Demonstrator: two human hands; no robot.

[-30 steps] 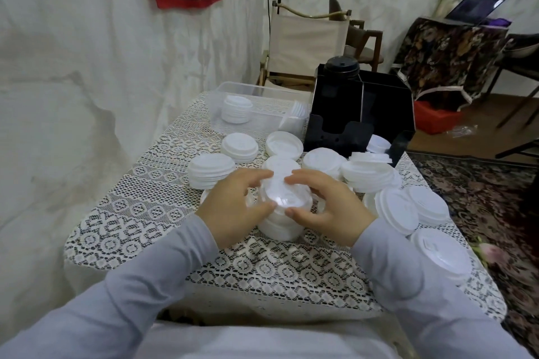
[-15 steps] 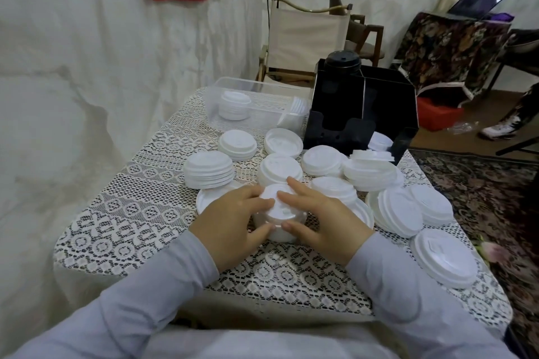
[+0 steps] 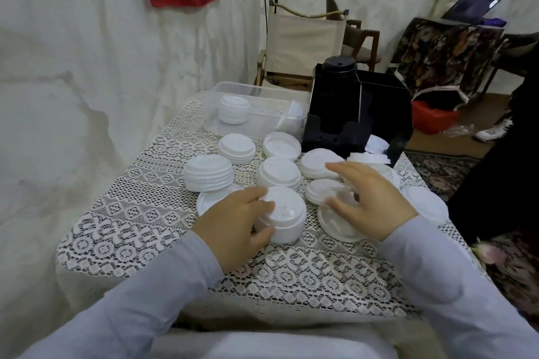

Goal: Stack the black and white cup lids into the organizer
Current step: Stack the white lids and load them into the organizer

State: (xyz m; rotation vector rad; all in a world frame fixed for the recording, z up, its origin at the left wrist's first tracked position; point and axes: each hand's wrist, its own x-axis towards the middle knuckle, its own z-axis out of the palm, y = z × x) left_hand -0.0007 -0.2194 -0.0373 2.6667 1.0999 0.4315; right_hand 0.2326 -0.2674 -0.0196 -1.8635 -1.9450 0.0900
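Our left hand [image 3: 233,230] is wrapped round the white lid stack [image 3: 287,213] on the bench [image 3: 131,227]. Our right hand [image 3: 376,207] hovers loose, fingers spread. The organizer [image 3: 379,108] sits at 1 o'clock from the stack (that's probably our lift direction).

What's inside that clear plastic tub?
A stack of white lids stands in the clear tub; leaning lids rest on edge at its right end, where the black organizer hides its corner.

Single wide-angle view from the person's head, tilted forward and down, close above the lace-covered table [image 3: 140,230]. It faces the black organizer [image 3: 335,137] at its far end.
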